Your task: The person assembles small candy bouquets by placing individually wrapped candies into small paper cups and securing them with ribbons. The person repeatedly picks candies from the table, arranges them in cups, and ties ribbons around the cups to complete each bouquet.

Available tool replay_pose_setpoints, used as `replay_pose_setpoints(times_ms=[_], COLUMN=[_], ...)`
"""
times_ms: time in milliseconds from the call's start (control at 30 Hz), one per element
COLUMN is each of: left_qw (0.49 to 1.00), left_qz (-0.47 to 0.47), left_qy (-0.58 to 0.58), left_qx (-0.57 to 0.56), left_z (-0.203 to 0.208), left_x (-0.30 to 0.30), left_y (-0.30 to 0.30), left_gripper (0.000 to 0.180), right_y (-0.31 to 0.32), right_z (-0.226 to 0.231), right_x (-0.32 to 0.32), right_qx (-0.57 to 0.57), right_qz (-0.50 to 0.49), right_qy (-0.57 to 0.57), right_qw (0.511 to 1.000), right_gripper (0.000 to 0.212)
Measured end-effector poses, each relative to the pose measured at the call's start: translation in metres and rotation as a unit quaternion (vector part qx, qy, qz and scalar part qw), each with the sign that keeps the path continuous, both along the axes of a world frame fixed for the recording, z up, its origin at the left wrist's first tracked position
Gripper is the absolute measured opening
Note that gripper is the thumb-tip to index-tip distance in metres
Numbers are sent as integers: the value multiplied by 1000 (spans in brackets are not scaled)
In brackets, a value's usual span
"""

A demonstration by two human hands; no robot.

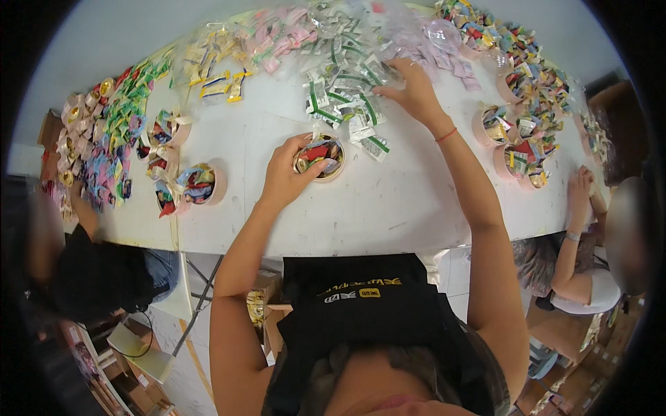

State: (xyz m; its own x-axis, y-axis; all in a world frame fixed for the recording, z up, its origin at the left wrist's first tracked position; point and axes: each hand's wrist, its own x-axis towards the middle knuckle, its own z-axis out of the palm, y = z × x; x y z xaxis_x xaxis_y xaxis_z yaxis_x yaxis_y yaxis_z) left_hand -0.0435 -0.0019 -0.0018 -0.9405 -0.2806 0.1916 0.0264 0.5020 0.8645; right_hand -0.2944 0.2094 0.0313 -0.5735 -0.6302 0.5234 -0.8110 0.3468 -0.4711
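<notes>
My left hand is wrapped round the side of a small round pink tub on the white table, its thumb over the rim. Inside the tub lie wrapped sweets in red and other colours. Farther off and to the right, my right hand reaches to the edge of a pile of small clear packets with green bands. Its thumb and fingers are apart, and I see nothing between them. Several green-banded packets lie loose between the pile and the tub.
Yellow packets and pink packets lie at the back. Filled tubs stand left and right. Green and purple sweets cover the far left. People sit at both sides, with one person's hand at the right edge.
</notes>
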Motion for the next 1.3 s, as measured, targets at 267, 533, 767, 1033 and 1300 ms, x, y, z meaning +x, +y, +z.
replay_pose_setpoints(times_ms=[267, 533, 767, 1033, 1300], left_qw=[999, 998, 996, 998, 997], left_qz=[-2, -50, -17, 13, -50], left_qy=[11, 17, 22, -1, -1], left_qx=[-36, -17, -89, -63, -51], left_z=[6, 5, 17, 22, 26], left_x=[18, 17, 27, 45, 59], left_y=[9, 2, 6, -10, -22], left_gripper=[51, 48, 49, 45, 78], right_y=[7, -5, -15, -38, -57], right_z=[15, 20, 8, 10, 47], right_x=[33, 159, 164, 181, 154], right_qx=[-132, -61, -3, 43, 159], right_qz=[45, 226, 210, 255, 375], right_qy=[-94, -207, 6, -78, -122], right_qw=[986, 950, 978, 963, 905], right_gripper=[29, 23, 21, 29, 18])
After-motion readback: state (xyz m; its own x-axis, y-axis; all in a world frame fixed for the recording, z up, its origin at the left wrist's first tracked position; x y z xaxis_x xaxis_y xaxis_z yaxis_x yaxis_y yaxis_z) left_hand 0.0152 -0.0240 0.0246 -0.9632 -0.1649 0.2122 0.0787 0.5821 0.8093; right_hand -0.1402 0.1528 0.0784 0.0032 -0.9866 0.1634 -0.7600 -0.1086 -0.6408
